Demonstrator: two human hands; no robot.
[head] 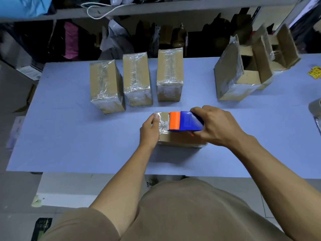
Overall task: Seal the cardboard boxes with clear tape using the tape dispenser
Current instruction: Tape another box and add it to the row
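Observation:
A small cardboard box (175, 139) lies on the pale blue table (73, 129) in front of me. My left hand (150, 131) clasps its left end, thumb on the taped top. A blue tape dispenser with an orange roller (184, 123) rests on the box top, and my right hand (215, 125) grips its right side. Shiny clear tape covers the box's left part beside the roller.
Three taped boxes (106, 86) (137, 79) (170, 75) stand in a row behind. Two open boxes (243, 72) (283, 49) sit at the back right. A tape roll (315, 108) lies at the right edge. Cluttered shelves rise behind the table.

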